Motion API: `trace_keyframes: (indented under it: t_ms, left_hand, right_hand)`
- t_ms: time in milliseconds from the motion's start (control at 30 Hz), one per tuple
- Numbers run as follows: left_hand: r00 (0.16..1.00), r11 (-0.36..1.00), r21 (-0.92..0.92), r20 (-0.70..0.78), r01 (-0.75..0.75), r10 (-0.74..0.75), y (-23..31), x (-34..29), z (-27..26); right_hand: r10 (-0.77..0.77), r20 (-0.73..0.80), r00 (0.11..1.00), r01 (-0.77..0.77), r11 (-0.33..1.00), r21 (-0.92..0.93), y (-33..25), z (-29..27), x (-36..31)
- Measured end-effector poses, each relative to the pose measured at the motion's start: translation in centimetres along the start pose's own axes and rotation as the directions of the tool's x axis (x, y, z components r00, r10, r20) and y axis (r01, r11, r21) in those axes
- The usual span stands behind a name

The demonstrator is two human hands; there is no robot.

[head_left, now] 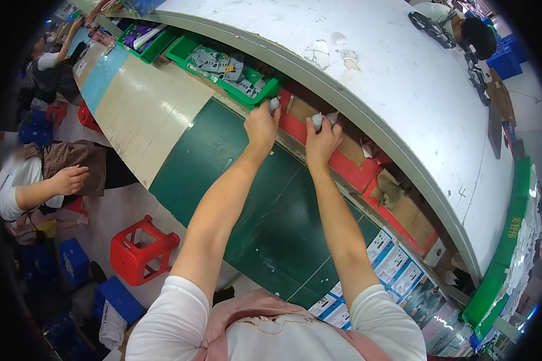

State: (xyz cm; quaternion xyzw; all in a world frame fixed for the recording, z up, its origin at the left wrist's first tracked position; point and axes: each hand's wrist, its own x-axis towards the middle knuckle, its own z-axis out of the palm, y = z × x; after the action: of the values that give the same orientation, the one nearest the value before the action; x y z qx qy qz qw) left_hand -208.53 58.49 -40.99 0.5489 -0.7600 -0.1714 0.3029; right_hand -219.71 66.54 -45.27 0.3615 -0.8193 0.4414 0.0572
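Observation:
Both my arms stretch forward over a dark green work mat (253, 210) to the bins under a white shelf. At the right end of a green bin of grey plastic parts (223, 65), my left hand (262, 126) is closed on a small rounded grey piece (275, 104). A little to the right, at a red bin (294, 127), my right hand (323, 142) is closed on a small grey piece (317, 122) with a pointed top. Another pale piece (332, 117) shows beside its fingers; whether it is held too, I cannot tell.
The white shelf (373, 42) overhangs the bins. Another red bin (397, 207) holds a crumpled brown piece. Printed sheets (388, 259) lie at the mat's right. A red stool (141, 249) stands on the floor at left. One person (36, 180) is at left, another (479, 39) beyond the shelf.

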Motion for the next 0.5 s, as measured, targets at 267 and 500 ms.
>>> trace_keyframes:
  t_ms: [267,500]
  left_hand:
    - [1.000,0.993,-0.116,0.020,-0.004,0.007,-2.3,-6.0,-9.0]
    - [0.987,0.980,-0.124,-0.025,0.155,-0.159,-14.4,-9.0,-21.9]
  right_hand:
    - [-0.099,0.165,0.981,0.043,0.947,0.318,-3.9,-5.1,-5.3]
    - [-0.321,0.373,0.871,0.040,0.802,0.596,-17.8,-3.2,-13.8]
